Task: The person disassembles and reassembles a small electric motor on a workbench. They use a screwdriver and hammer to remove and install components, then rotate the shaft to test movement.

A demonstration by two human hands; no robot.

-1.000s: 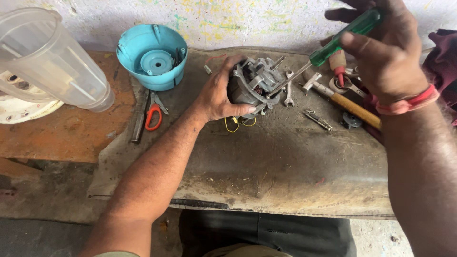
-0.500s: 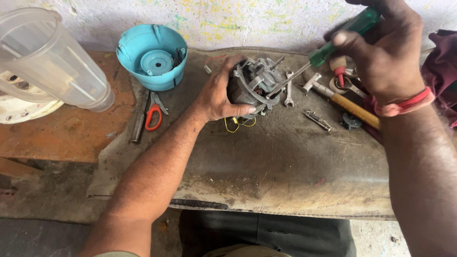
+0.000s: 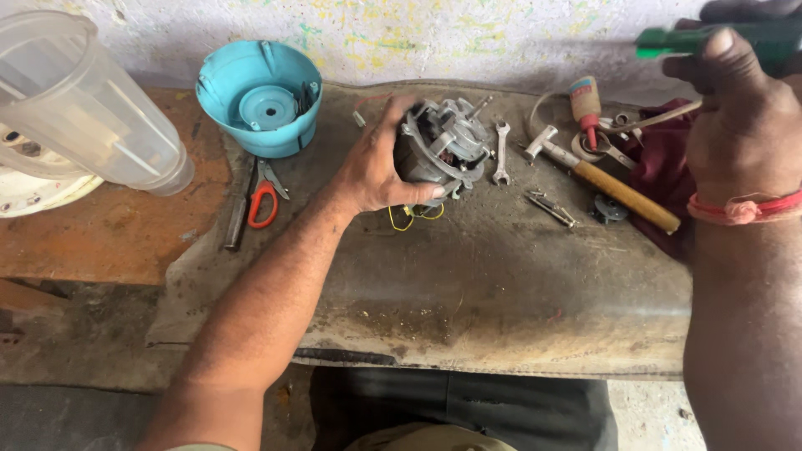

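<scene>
My left hand [image 3: 378,165] grips a grey metal electric motor [image 3: 444,144] that rests on a dark, dirty mat [image 3: 501,292]; yellow wires [image 3: 413,215] stick out beneath it. My right hand [image 3: 735,113], with a red thread band at the wrist, is raised at the upper right and holds a green-handled screwdriver [image 3: 718,38]. Its handle points left, well above and to the right of the motor, and its shaft is hidden.
A blue plastic housing [image 3: 261,96] sits left of the motor, with red-handled pliers [image 3: 263,196] below it. A clear plastic jug [image 3: 79,104] fills the upper left. A small spanner [image 3: 500,154], a wooden-handled hammer [image 3: 610,179], a red-tipped tool [image 3: 586,104] and a maroon cloth [image 3: 660,167] lie to the right.
My right hand has lifted the green screwdriver up and to the right, away from the motor. My left hand has stayed on the motor.
</scene>
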